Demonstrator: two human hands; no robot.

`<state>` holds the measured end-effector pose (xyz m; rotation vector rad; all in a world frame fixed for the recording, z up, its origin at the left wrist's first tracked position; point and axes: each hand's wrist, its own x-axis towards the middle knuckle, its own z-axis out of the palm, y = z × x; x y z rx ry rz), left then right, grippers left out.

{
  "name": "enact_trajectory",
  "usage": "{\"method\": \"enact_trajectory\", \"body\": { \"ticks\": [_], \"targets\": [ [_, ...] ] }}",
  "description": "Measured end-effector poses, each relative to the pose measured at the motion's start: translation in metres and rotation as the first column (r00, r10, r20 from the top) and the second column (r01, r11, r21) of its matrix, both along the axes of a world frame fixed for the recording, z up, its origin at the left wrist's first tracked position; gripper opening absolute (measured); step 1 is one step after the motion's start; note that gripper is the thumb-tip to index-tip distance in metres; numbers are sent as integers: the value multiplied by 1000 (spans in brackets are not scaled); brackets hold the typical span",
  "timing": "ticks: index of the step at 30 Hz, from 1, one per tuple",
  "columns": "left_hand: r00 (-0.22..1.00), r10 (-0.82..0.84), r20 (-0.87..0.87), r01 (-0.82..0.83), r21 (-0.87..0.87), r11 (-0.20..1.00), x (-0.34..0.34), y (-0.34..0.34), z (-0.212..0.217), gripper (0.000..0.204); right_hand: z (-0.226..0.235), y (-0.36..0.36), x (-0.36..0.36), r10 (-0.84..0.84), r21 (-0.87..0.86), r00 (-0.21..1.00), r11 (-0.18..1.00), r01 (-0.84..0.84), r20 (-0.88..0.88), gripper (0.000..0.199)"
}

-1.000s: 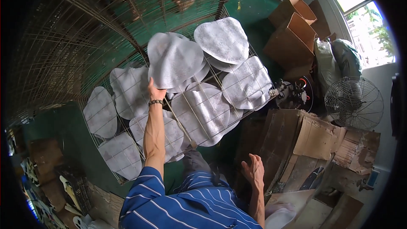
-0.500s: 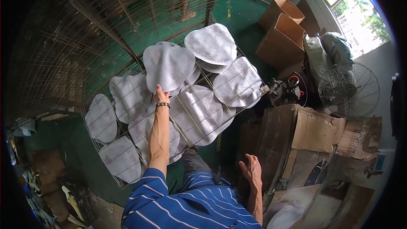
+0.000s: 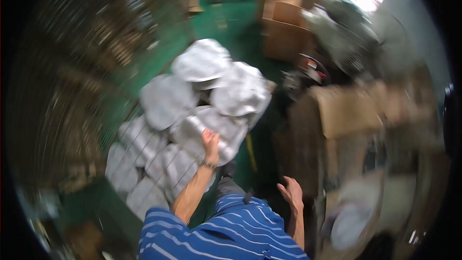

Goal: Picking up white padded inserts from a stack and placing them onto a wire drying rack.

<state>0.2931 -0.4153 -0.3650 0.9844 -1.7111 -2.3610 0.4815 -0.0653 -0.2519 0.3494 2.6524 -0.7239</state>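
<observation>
The left hand (image 3: pixel 211 145) lies over the ridged pale sheet (image 3: pixel 232 134) at the near right part of a wire rack (image 3: pixel 272 86); blur hides its fingertips, so I cannot tell whether its fingers grasp the sheet or merely rest there. The right hand (image 3: pixel 292 191) hangs apart from the rack on the right, its fingers loosely curled and released, holding nothing. The ridged sheet appears to overlap its neighbours, so a pull on it could drag them along or knock them out of place. Being raised in a fold, it could also take a lasting crease if pressed down hard. With just one hand at the rack, a pinch at a single edge could let a floppy sheet sag and slip. The far right sheet (image 3: pixel 240 89) lies close to the rack's edge, and a bump there could send it onto the green floor (image 3: pixel 236 33). Thin wires cross the near left sheets, so an edge, or the bracelet (image 3: pixel 208 165) on the left wrist, might snag on them. The left forearm also passes just beside those sheets and could brush them askew, while the cardboard (image 3: pixel 346 110) on the right narrows the room for a step.
</observation>
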Motion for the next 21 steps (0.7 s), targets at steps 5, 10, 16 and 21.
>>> {"method": "enact_trajectory", "body": {
  "ticks": [5, 10, 16, 21],
  "targets": [
    [882, -471, -3, 469, 76, 880, 77, 68, 54, 56, 9, 0, 12, -85, -20, 983, 996, 89, 163, 49],
    [628, -778, -11, 768, 166, 618, 90, 95, 70, 42, -35, 9, 45, -277, -20, 960, 961, 276, -39, 35],
    [467, -884, -12, 875, 149, 460, 103, 167, 98, 39, -54, 58, 108, -567, -60, 794, 820, 569, -219, 36],
    [398, -912, -95, 916, 94, 390, 81, 210, 120, 35, -59, 91, 142, -742, -43, 616, 647, 761, -263, 30]
  ]
}}
